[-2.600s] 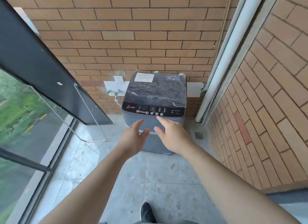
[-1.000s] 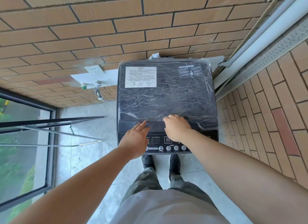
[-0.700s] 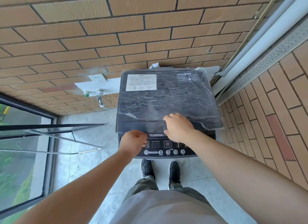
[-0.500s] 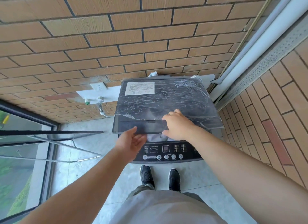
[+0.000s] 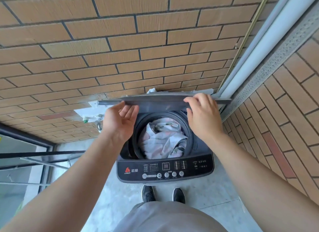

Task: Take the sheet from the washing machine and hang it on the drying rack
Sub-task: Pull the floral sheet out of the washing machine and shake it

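A dark grey top-loading washing machine (image 5: pixel 164 169) stands against the brick wall right in front of me. Its lid (image 5: pixel 155 103) is swung up almost upright at the back. Inside the round drum lies a crumpled pale sheet (image 5: pixel 162 140) with pink and grey patches. My left hand (image 5: pixel 119 121) is spread open, palm towards me, with thumb and fingertips against the lid's left part. My right hand (image 5: pixel 203 117) curls over the lid's upper edge on the right. A thin metal frame (image 5: pixel 43 162), possibly the drying rack, shows at the left by the window.
Brick walls close in behind and to the right. A white pipe (image 5: pixel 269 40) runs up the right corner. A tap with a green cap (image 5: pixel 84 120) sits on the wall left of the machine. My shoes (image 5: pixel 148 193) stand on the grey tiled floor.
I walked up to the machine and both hands lifted the closed lid from flat to nearly upright. The drum and the sheet inside came into sight.
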Available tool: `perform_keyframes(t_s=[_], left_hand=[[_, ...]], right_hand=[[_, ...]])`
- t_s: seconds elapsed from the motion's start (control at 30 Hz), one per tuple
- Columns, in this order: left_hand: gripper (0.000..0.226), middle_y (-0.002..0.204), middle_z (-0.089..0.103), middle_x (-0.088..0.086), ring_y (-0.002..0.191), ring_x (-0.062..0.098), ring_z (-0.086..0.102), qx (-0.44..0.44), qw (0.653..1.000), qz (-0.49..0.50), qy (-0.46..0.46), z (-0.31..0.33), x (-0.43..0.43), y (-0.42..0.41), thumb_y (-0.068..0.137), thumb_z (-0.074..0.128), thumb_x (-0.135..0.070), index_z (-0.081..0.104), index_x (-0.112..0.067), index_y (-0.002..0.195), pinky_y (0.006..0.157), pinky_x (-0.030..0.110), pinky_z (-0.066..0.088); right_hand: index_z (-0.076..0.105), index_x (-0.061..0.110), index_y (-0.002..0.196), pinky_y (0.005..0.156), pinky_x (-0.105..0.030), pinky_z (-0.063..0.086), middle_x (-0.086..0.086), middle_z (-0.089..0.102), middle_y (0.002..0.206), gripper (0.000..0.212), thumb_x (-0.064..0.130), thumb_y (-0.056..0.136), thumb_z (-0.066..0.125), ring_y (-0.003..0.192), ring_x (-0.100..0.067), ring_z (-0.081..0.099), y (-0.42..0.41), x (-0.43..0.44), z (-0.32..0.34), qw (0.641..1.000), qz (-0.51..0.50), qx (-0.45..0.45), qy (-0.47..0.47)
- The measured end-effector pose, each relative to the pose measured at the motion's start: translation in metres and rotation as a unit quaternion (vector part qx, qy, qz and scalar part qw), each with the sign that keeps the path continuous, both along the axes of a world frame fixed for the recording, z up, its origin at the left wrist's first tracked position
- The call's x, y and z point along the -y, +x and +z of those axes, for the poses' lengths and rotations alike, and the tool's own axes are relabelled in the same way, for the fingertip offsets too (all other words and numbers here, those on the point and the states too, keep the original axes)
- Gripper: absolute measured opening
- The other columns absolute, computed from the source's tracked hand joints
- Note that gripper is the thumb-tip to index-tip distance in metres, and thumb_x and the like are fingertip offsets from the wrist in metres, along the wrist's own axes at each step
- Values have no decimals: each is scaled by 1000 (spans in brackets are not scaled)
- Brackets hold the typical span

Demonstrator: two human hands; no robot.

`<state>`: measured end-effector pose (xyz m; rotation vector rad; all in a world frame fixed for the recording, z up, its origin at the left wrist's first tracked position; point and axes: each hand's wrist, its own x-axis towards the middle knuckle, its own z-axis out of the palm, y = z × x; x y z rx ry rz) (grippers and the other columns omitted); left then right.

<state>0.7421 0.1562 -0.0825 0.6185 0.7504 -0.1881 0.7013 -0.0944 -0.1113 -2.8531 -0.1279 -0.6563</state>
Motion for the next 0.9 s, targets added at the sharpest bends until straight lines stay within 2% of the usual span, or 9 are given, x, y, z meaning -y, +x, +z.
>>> perform_keyframes(t_s=[0.13, 0.23, 0.27, 0.37, 0.53, 0.57, 0.7, 0.8, 0.9], left_hand=[[10, 95, 66, 11, 81, 25, 72, 15, 1000, 8, 11, 15, 9, 33, 97, 60, -8, 63, -1, 104, 77, 32, 61], [8, 83, 70, 10, 66, 22, 74, 28, 999, 16, 8, 23, 14, 55, 96, 63, -9, 65, -3, 100, 72, 30, 62], [8, 80, 71, 10, 64, 21, 74, 34, 999, 16, 10, 27, 16, 63, 95, 64, -9, 65, -2, 99, 71, 30, 62], [11, 81, 73, 10, 68, 23, 75, 44, 999, 21, 11, 35, 18, 84, 94, 66, -8, 67, 0, 101, 73, 30, 62], [11, 82, 73, 10, 69, 23, 75, 58, 998, 18, -4, 45, 22, 112, 93, 67, -9, 68, -1, 99, 73, 30, 62], [10, 82, 73, 10, 68, 23, 75, 62, 998, 16, -7, 46, 23, 117, 93, 67, -10, 67, -2, 100, 72, 30, 62], [10, 94, 70, 12, 76, 25, 74, 90, 996, 3, -26, 48, 23, 136, 96, 63, -10, 65, -2, 102, 76, 32, 61], [22, 107, 67, 15, 93, 29, 72, 112, 993, -3, -40, 48, 22, 147, 98, 58, -6, 60, 3, 118, 85, 36, 60], [32, 116, 64, 19, 104, 33, 69, 131, 990, -9, -54, 49, 20, 156, 99, 52, -1, 53, 5, 130, 90, 40, 58]], right_hand=[[65, 8, 108, 74, -40, 51, -9, 65, 96, 19, 6, 89, 64, 88, -31, 61, 20, 1, 8, 990, -34, -13, 138], [71, 12, 94, 80, -37, 55, -1, 73, 88, 14, 25, 93, 66, 84, -21, 69, 39, -4, 21, 924, -140, -67, 349], [71, 13, 90, 81, -37, 58, -2, 75, 87, 18, 30, 94, 67, 84, -20, 72, 48, -6, 28, 857, -189, -93, 471], [66, 7, 95, 76, -32, 62, -11, 74, 99, 26, 32, 94, 70, 87, -23, 75, 79, -6, 48, 557, -206, -154, 790], [55, -7, 126, 95, -34, 55, -21, 63, 122, 31, 15, 108, 41, 113, -30, 66, 119, -1, 67, 400, -133, -100, 901], [54, -8, 126, 99, -36, 52, -22, 61, 124, 30, 11, 108, 38, 113, -31, 65, 125, -1, 70, 384, -122, -89, 911], [60, -3, 103, 86, -36, 60, -20, 68, 116, 9, 3, 101, 53, 90, -28, 72, 147, -1, 75, 410, -105, -78, 902], [54, -6, 125, 75, -35, 62, -20, 66, 113, 25, -1, 101, 50, 95, -31, 71, 157, -1, 75, 389, -83, -66, 915], [44, -5, 141, 91, -39, 57, -22, 61, 130, 38, -3, 103, 45, 112, -34, 65, 165, -2, 79, 384, -57, -66, 919]])
